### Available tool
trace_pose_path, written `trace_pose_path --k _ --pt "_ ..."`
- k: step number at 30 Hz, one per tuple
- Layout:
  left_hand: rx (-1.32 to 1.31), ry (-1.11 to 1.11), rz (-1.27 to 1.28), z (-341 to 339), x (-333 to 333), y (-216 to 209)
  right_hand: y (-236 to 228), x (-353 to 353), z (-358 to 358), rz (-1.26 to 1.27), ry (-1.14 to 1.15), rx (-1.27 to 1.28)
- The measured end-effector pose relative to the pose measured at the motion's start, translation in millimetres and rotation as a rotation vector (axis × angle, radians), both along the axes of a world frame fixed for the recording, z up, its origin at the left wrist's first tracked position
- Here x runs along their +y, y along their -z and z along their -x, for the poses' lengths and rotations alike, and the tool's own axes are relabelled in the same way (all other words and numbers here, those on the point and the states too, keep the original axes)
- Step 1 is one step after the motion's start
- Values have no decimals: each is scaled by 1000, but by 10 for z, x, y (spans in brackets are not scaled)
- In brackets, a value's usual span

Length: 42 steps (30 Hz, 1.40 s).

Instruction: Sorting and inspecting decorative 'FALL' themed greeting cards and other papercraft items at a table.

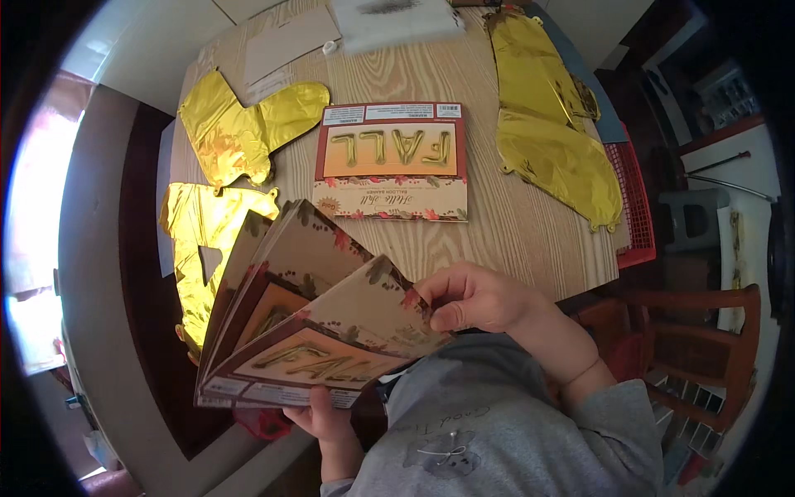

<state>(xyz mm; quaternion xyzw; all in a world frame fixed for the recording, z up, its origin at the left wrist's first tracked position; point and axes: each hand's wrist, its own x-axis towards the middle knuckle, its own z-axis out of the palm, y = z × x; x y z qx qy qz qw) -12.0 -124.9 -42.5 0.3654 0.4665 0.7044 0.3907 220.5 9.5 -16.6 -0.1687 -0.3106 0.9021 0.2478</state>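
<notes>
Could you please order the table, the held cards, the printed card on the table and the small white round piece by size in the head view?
Largest to smallest:
Table
Held cards, fanned and likely nearer the camera
Printed card
Small white round piece

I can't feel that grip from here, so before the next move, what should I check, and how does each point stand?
1. Left hand gripping the fanned stack of beige-and-orange printed cardboard cards by its lower edge: ok.
2. Right hand pinching the front card's right corner: ok.
3. Stack squared up: not ok, its upper edges are spread apart.
4. Flat maroon-bordered cardboard card on the pale wood-grain table uncovered: ok.
5. Lower-left shiny gold foil balloon clear of the stack: cannot tell, the cards overlap it in view.
</notes>
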Motion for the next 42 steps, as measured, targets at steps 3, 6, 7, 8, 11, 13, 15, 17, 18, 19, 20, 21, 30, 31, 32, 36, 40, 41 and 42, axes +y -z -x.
trace_pose_path --k 3,6,7,8,11,13,15,17,18,19,20,21,30,31,32,36,40,41,42 --pt "-89 54 19 44 41 69 154 -23 62 21 -92 128" --pt "-196 101 35 25 93 78 166 7 70 67 -199 293" --pt "-203 91 40 25 88 76 138 23 66 96 -239 348" --pt "-209 81 44 27 80 75 108 23 58 80 -155 237" --pt "-207 50 36 9 80 12 31 40 20 -77 56 -83" --pt "-202 37 32 -7 65 -34 9 75 7 -311 138 -274" --pt "-200 36 30 -15 49 -53 -19 85 2 -424 176 -362" --pt "-144 2 5 -33 41 -36 -53 113 5 -558 209 -447" --pt "-118 -13 -10 -40 45 -27 -83 159 16 -637 223 -491" --pt "-80 -17 -31 -46 69 -22 -101 212 33 -717 238 -535" --pt "-41 -21 -53 -55 111 -18 -99 283 71 -637 259 -484" --pt "4 -24 -73 -63 138 -14 -69 363 123 -555 282 -427" --pt "888 -56 -439 -23 560 -135 70 609 193 -798 306 -533" --pt "898 -65 -456 -12 572 -132 41 578 198 -706 303 -500" --pt "854 -32 -463 44 539 -62 9 558 199 -614 300 -466" --pt "623 -114 -244 161 356 150 -114 561 179 -735 294 -579" --pt "47 5 -214 205 350 137 -314 387 89 -1087 432 -503" --pt "-48 27 -205 204 370 128 -426 317 75 -1211 471 -473" --pt "-140 48 -202 188 403 112 -508 235 95 -1221 444 -379"
